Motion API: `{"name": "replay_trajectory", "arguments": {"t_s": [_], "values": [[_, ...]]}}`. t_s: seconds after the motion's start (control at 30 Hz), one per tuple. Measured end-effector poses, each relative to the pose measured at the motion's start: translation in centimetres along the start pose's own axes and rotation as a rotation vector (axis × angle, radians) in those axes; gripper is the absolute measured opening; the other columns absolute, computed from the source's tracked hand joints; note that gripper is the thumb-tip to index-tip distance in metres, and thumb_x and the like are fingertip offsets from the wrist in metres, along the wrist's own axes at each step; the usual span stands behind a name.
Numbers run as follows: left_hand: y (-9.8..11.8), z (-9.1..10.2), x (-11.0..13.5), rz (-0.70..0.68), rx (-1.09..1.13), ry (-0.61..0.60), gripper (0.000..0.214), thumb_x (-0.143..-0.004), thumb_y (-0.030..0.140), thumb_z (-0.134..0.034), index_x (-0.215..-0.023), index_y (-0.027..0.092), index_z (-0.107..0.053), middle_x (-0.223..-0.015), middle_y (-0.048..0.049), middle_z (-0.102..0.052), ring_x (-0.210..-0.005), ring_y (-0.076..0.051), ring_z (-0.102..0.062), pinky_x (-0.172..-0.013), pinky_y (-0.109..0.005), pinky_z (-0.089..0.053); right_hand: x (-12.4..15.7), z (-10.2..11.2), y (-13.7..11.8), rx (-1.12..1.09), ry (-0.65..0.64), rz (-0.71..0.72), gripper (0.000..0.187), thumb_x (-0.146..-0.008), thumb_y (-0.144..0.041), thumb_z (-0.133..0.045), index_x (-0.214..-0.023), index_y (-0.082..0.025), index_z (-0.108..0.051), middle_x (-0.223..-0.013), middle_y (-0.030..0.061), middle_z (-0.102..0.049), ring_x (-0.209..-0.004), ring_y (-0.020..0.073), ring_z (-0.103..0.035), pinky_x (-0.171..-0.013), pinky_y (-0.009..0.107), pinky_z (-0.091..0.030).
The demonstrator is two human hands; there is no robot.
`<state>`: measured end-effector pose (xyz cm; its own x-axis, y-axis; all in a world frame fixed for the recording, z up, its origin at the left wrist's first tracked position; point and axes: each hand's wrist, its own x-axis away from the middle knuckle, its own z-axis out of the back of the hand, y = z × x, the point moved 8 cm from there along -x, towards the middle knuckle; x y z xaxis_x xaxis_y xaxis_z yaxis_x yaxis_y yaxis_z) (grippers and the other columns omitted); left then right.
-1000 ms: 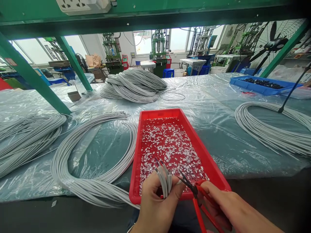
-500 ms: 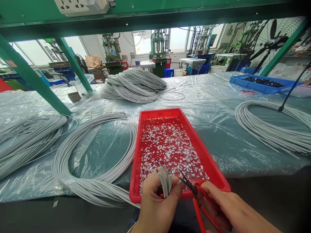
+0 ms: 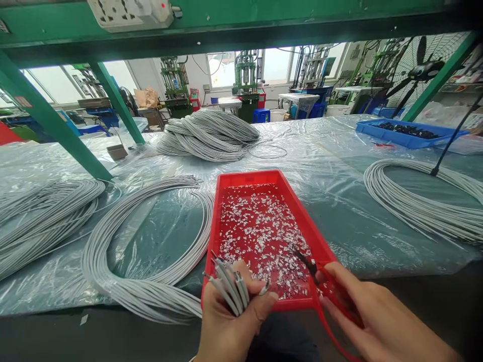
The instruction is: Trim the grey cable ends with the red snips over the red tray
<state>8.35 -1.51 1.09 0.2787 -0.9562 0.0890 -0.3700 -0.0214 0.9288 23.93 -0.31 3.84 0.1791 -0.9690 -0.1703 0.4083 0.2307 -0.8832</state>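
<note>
My left hand [image 3: 230,322] is closed around the ends of several grey cables [image 3: 228,284], which fan up and to the left at the near left corner of a red tray [image 3: 213,241]. The tray's floor is strewn with small silvery cut scraps [image 3: 264,236]. My right hand [image 3: 372,317] grips red-handled cutters [image 3: 315,279]; their dark tip hangs over the tray's near right part, a hand's width from the cable ends. A long loop of the same grey cables [image 3: 124,281] runs from my left hand out over the plastic-covered table.
More grey cable bundles lie at the left [image 3: 41,221], at the back centre [image 3: 211,133] and at the right [image 3: 418,201]. A blue tray of dark parts [image 3: 411,133] sits far right. Green frame posts [image 3: 56,130] rise at the left; a power strip [image 3: 130,11] hangs overhead.
My left hand has swung the cable ends to the left, away from the cutters. My right hand with the cutters has shifted slightly right and up, widening the gap.
</note>
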Motion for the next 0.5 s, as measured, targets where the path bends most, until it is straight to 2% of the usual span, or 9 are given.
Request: {"name": "replay_trajectory", "arguments": {"t_s": [0.07,0.17,0.37,0.43,0.5], "values": [[0.1,0.1,0.2,0.003,-0.031,0.018,0.017,-0.056,0.015,-0.082,-0.059,0.017,-0.065,-0.053,0.0063,-0.050,-0.039,-0.002,-0.041,-0.039,-0.014,-0.025,-0.4,-0.3,-0.3,-0.074,0.017,-0.033,0.040,-0.065,-0.050,-0.078,-0.089,-0.019,-0.071,-0.057,0.0028,-0.061,-0.055,0.0211,-0.061,-0.048,0.026,-0.050],[0.0,-0.5,0.1,-0.048,-0.085,-0.038,0.012,-0.060,0.018,-0.079,-0.058,0.018,-0.067,-0.051,0.0058,-0.048,-0.042,-0.003,-0.039,-0.043,-0.016,-0.029,-0.5,-0.6,-0.4,-0.195,0.039,-0.095,0.036,-0.065,-0.049,-0.078,-0.080,-0.018,-0.070,-0.054,0.0011,-0.058,-0.050,0.0178,-0.057,-0.046,0.024,-0.048],[0.6,-1.3,0.1,-0.386,-0.191,-0.139,0.011,-0.071,0.015,-0.070,-0.068,0.025,-0.072,-0.055,0.0053,-0.050,-0.052,-0.007,-0.040,-0.051,-0.020,-0.030,-0.3,-0.5,0.4,-0.371,0.107,-0.196,0.023,-0.065,-0.035,-0.078,-0.064,-0.018,-0.062,-0.050,-0.0037,-0.052,-0.045,0.0115,-0.049,-0.047,0.021,-0.046],[0.8,-1.4,0.4,-0.491,-0.229,-0.149,0.012,-0.074,0.014,-0.069,-0.071,0.026,-0.070,-0.056,0.0056,-0.050,-0.053,-0.008,-0.041,-0.052,-0.022,-0.029,-0.5,-0.4,0.8,-0.372,0.081,-0.209,0.019,-0.064,-0.030,-0.078,-0.063,-0.018,-0.062,-0.050,-0.0039,-0.052,-0.046,0.0111,-0.049,-0.047,0.020,-0.045],[1.1,-1.5,0.7,-0.591,-0.294,-0.139,0.012,-0.076,0.014,-0.068,-0.073,0.025,-0.068,-0.057,0.0052,-0.048,-0.054,-0.009,-0.042,-0.051,-0.024,-0.029,-0.6,-0.6,1.0,-0.358,-0.001,-0.210,0.017,-0.064,-0.026,-0.077,-0.062,-0.018,-0.062,-0.050,-0.0039,-0.051,-0.045,0.0109,-0.048,-0.046,0.020,-0.044]]}}
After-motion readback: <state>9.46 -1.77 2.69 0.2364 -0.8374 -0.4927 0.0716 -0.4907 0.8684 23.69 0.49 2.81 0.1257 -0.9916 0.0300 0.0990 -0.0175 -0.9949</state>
